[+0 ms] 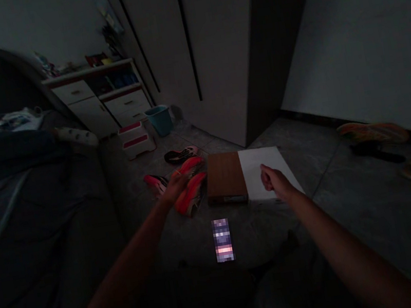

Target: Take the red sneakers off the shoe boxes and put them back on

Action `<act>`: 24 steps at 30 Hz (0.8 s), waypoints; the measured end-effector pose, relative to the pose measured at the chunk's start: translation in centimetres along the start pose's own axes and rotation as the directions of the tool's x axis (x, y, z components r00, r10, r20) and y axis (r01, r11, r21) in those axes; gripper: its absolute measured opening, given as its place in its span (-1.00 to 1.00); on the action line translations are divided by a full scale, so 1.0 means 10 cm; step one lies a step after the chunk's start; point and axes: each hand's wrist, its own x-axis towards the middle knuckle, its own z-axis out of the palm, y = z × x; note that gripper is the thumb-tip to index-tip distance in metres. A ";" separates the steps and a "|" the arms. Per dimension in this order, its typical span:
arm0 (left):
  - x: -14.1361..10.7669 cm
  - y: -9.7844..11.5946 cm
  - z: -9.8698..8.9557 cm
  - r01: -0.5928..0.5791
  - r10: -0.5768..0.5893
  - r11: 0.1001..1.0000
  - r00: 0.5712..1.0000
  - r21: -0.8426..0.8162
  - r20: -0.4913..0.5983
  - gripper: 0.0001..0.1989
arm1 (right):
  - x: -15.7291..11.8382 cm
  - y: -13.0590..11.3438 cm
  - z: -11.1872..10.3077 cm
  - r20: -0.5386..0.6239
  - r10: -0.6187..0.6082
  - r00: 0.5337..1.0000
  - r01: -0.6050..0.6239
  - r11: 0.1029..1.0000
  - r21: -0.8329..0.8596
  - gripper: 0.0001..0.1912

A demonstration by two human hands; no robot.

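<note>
My left hand [174, 186] reaches over a pair of orange running shoes [191, 198], its fingers stretched out along them; whether it touches them is hard to make out in the dim light. Beside it lie a pink shoe [154, 184] and a black and pink shoe [182, 154]. A brown box [225, 174] rests on the floor right of the orange shoes. Against its right side is a white flat panel or box [259, 158]. My right hand [273, 180] is closed in a fist over the white surface, with nothing visible in it.
A phone with a lit screen [223, 239] lies in front of me. Behind the shoes are a step stool [137, 145], a teal bin [160, 121] and a tall wardrobe [215, 69]. More shoes [376, 132] lie along the right wall. A sofa or bed [77, 205] is at left.
</note>
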 end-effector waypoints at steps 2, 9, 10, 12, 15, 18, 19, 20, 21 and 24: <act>-0.08 0.60 0.03 -0.089 0.115 0.966 0.989 -0.242 0.096 -0.17 | -0.18 -0.60 -0.09 0.129 -0.178 0.975 0.153 0.971 0.185 -0.18; -0.26 2.54 0.20 -0.127 0.304 0.867 0.900 -0.481 0.311 0.09 | -0.62 -2.39 -0.33 0.277 -0.458 0.845 0.398 0.883 0.249 -0.06; -0.06 2.57 0.26 -0.082 0.269 0.859 0.913 -0.506 0.308 0.05 | -0.42 -2.38 -0.31 0.266 -0.356 0.896 0.308 0.929 0.205 -0.04; 0.45 2.39 0.39 0.042 0.113 0.853 0.959 -0.520 0.261 -0.06 | 0.13 -2.15 -0.25 0.146 -0.054 0.988 0.031 0.988 0.153 -0.06; 1.16 1.82 0.52 0.174 -0.071 0.836 0.975 -0.521 0.212 -0.11 | 0.88 -1.60 -0.18 0.048 0.205 0.978 -0.209 0.971 0.113 -0.12; 1.51 1.36 0.52 0.190 -0.089 0.824 0.974 -0.534 0.209 -0.12 | 1.22 -1.25 -0.20 0.096 0.136 0.986 -0.146 0.984 0.099 -0.08; 1.57 1.26 0.52 0.174 -0.077 0.829 0.977 -0.532 0.200 -0.13 | 1.26 -1.21 -0.23 0.113 0.090 0.990 -0.101 0.989 0.103 -0.07; 1.60 1.19 0.52 0.148 -0.058 0.839 0.981 -0.524 0.183 -0.14 | 1.27 -1.18 -0.25 0.127 0.046 0.991 -0.060 0.992 0.112 -0.06; 1.61 1.12 0.54 0.113 -0.036 0.854 0.987 -0.509 0.159 -0.15 | 1.26 -1.16 -0.26 0.131 0.013 0.991 -0.029 0.992 0.121 -0.05; 1.53 0.82 0.65 0.002 0.015 0.916 0.999 -0.401 0.039 -0.27 | 1.05 -0.96 -0.17 0.083 -0.033 0.996 0.022 0.991 0.130 -0.10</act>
